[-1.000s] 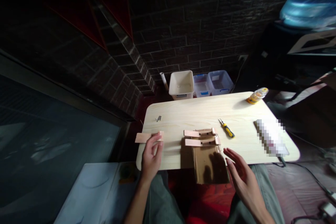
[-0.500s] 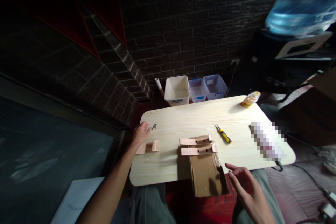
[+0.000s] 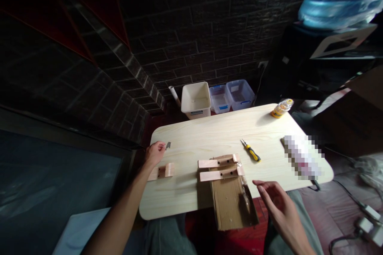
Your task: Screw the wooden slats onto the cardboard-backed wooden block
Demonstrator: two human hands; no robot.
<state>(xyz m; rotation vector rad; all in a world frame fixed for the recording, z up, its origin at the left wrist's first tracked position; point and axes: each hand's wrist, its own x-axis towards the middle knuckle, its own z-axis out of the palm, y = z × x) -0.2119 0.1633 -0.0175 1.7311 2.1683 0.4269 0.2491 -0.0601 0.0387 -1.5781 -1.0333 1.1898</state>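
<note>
My left hand (image 3: pixel 156 152) is at the table's left end, its thumb and fingers pinched together beside a small pile of dark screws (image 3: pixel 168 144). Whatever lies between those fingertips is too small to make out. Just below, a wooden piece with dark holes (image 3: pixel 161 171) lies partly behind my wrist. Two similar wooden pieces, an upper one (image 3: pixel 214 163) and a lower one (image 3: pixel 212 175), rest across a cardboard box (image 3: pixel 229 203) at the front edge. My right hand (image 3: pixel 277 199) hovers right of the box, thumb and fingers apart, holding nothing. A yellow-and-black screwdriver (image 3: pixel 253 153) lies beyond it.
The pale wooden table (image 3: pixel 185 197) also carries a clear bottle with orange liquid (image 3: pixel 281 108) and a blurred-out white object (image 3: pixel 302 159) on the right. Behind it stand a cream bin (image 3: pixel 196 99) and two clear plastic boxes. Cables run over the floor at right.
My left fingers have closed into a pinch by the screws. My right hand stays beside the box. The view has shifted slightly; the wooden pieces and screwdriver lie as before.
</note>
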